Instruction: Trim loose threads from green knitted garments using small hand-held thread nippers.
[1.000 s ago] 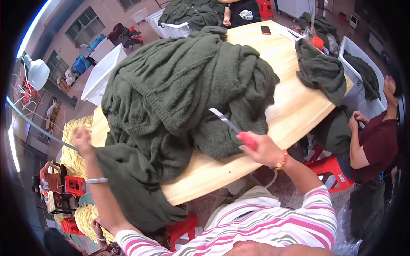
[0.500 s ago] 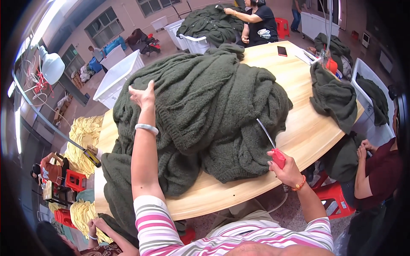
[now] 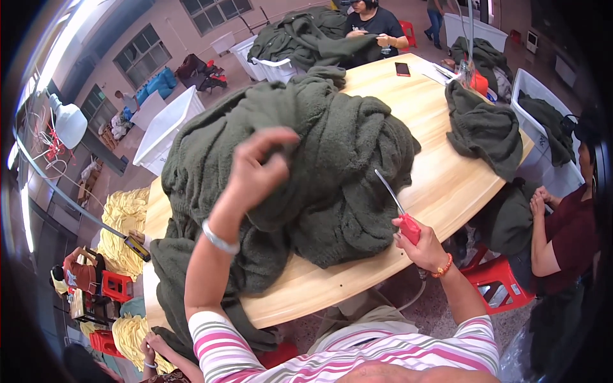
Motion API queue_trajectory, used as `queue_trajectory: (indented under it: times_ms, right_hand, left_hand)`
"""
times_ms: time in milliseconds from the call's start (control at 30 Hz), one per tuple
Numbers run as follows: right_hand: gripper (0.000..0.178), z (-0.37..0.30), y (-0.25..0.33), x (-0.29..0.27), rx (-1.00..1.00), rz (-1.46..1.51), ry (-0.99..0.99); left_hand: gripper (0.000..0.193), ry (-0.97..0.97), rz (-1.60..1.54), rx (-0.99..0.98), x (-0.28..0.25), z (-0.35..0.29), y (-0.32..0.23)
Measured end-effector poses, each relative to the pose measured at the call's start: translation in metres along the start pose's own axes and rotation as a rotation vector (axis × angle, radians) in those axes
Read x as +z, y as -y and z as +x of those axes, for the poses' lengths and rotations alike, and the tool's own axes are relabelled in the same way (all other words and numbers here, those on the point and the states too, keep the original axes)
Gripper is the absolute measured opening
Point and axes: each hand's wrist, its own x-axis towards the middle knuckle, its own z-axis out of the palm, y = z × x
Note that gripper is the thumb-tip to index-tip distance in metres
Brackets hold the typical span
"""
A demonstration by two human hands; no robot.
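A large heap of dark green knitted garments (image 3: 338,147) covers much of the wooden table (image 3: 434,172) in front of me. Over the heap's left part is my left hand (image 3: 262,169), smeared by motion. Its fingers are curled, and a fold of knit by the fingertips is blurred too, apparently pinched and lifted. My right hand (image 3: 424,249) is wrapped round the red handle of an air blow gun (image 3: 409,228) at the heap's near right edge. The gun's thin metal nozzle points up and left, close to the fabric. A pale hose hangs below that hand.
A separate green garment (image 3: 482,127) lies at the table's right, near a phone (image 3: 402,69). White bins (image 3: 169,131) stand around the table. Co-workers sit on the right (image 3: 562,223), at the back (image 3: 373,29) and lower left. A lamp (image 3: 67,121) hangs at left.
My left hand has swung right and nearer to me, its spread fingers now curled, and the fabric by it has shifted. My right hand keeps its hold. The co-worker at the back now spreads a garment.
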Motion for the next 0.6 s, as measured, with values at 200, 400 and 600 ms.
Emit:
queue_trajectory:
  times_ms: [200,400,600]
  right_hand:
    - [0.036,-0.013,0.016,-0.009,0.049,0.024,0.041]
    - [0.035,-0.017,0.014,-0.007,0.031,-0.010,0.066]
    - [0.029,-0.020,0.026,0.003,-0.008,-0.021,0.077]
  left_hand:
    - [0.036,0.622,-0.124,-0.225,0.066,-0.137,-0.044]
    - [0.052,0.978,-0.278,-0.380,0.107,-0.248,-0.068]
    - [0.030,0.308,-0.246,-0.630,0.104,-0.263,-0.047]
